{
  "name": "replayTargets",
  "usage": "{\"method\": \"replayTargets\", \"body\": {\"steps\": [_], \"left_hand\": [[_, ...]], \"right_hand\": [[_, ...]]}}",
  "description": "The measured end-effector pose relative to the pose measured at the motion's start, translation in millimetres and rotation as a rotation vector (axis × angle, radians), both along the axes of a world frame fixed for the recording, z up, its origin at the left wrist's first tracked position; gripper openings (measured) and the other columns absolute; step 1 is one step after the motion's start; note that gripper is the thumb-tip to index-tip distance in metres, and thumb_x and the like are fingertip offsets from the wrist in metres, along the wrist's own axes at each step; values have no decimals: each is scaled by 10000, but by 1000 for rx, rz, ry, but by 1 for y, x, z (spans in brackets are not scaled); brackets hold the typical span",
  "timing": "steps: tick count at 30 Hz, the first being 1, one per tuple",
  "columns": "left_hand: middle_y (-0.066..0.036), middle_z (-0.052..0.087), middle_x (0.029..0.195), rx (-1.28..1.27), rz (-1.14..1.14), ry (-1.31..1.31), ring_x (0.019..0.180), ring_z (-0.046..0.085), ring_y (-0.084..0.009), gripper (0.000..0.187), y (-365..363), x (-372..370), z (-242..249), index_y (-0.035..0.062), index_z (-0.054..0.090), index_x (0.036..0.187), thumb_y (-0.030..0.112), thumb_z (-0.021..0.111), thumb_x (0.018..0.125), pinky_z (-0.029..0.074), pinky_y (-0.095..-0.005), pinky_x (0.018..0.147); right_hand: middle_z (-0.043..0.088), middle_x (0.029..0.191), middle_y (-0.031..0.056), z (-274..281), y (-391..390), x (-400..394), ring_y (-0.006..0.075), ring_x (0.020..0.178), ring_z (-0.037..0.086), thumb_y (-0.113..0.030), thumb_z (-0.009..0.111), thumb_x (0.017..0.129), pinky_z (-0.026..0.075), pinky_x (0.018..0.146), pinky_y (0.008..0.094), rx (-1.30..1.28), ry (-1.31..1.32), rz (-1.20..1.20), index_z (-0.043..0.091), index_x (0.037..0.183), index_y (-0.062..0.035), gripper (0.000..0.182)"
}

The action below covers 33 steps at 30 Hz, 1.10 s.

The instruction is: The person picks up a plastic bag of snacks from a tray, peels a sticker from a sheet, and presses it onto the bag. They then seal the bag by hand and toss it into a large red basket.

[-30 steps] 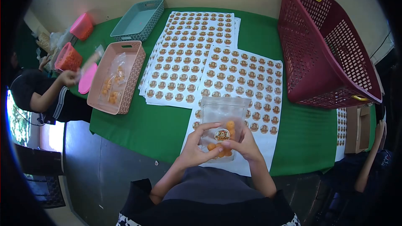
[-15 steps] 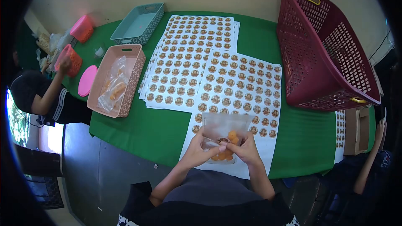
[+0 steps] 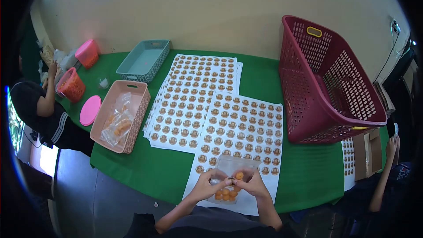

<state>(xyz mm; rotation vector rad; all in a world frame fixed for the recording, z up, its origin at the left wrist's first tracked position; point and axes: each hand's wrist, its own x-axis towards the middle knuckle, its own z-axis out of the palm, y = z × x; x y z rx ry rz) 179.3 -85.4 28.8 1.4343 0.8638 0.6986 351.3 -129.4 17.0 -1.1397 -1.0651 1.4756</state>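
A clear plastic pouch (image 3: pixel 240 163) with round orange snack balls (image 3: pixel 226 194) in its lower part is held low over the front sheet of stickers. My left hand (image 3: pixel 208 188) grips its left side, fingers curled behind the film and thumb across the front. On the other side, my right hand (image 3: pixel 254 185) holds the pouch the same way. Both thumb tips meet at a small round brown-and-white sticker (image 3: pixel 231 180) at the middle of the pouch front. Beneath lies a white sheet (image 3: pixel 246 136) printed with rows of round brown labels.
More sticker sheets (image 3: pixel 189 101) lie stacked behind. A pink basket (image 3: pixel 140 119) with filled pouches and a teal basket (image 3: pixel 145 59) stand left; a tall maroon basket (image 3: pixel 304 119) stands right. One person (image 3: pixel 44 110) works beside orange-filled tubs (image 3: pixel 72 86); another person's arm (image 3: pixel 383 176) is near a cardboard box (image 3: pixel 368 154).
My view has tilted up, so everything sits lower in the picture. Both hands stay on the pouch, thumbs at the sticker. The person at left has drawn a hand back from the front tub.
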Motion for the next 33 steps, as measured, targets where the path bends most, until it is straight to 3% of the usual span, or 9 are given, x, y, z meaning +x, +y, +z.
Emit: {"method": "replayTargets", "body": {"steps": [2,11,17,19,20,22,25,32,33], "left_hand": [[-68,591,746,-42,-26,-4,678,544,-110,222,1,1,1,-2,587,789,186,652,691,422,-232,641],[-58,576,639,-82,-69,130,654,538,-99,253,-6,-9,4,-15,571,732,218,663,692,419,-231,616],[-76,564,735,32,-10,91,761,532,-116,256,-17,-9,1,-16,519,864,196,604,749,419,-234,639],[-81,551,779,-358,84,-320,807,516,-125,322,-20,-6,8,-22,492,919,241,589,759,415,-233,652],[-81,551,779,-358,81,-319,807,516,-125,322,-20,-7,5,-22,492,919,241,589,759,415,-233,652],[-59,554,738,-2,14,-128,746,519,-112,319,-19,-10,-2,-20,516,889,271,572,772,414,-214,623],[-39,559,704,-167,-240,189,679,515,-94,280,-13,-18,19,-12,548,831,260,575,773,412,-206,588],[-51,575,677,-214,-211,98,623,512,-81,254,-15,-24,4,-3,571,764,250,586,762,412,-229,559],[-51,577,675,-90,-222,90,619,511,-77,252,-14,-24,3,-4,573,777,247,589,758,408,-227,559]], "right_hand": [[566,765,21,4,0,-4,65,677,518,-31,614,696,422,579,189,-9,132,-33,557,851,2,168],[566,790,42,21,-1,-8,89,720,535,-45,612,707,455,615,216,-7,64,61,553,864,8,176],[572,776,47,22,-8,-10,84,680,540,-45,611,711,461,575,207,-64,80,91,561,846,12,155],[574,767,48,13,-11,-10,82,667,540,-46,611,711,463,563,204,-78,94,77,563,834,13,144],[574,762,46,10,-13,-10,79,666,537,-46,611,712,461,561,199,-46,79,65,564,827,13,137],[575,757,43,9,-17,-10,75,665,535,-46,610,712,458,559,194,-14,63,54,566,820,12,130],[576,754,34,12,-20,-12,63,662,526,-43,612,710,444,573,186,-57,124,26,567,818,6,127],[575,698,16,11,-19,-22,44,596,509,-115,621,729,403,527,162,-133,159,-40,576,763,-11,118],[574,682,13,10,-20,-23,42,585,507,-137,624,733,399,523,160,-127,109,-32,578,748,-13,133]]}}
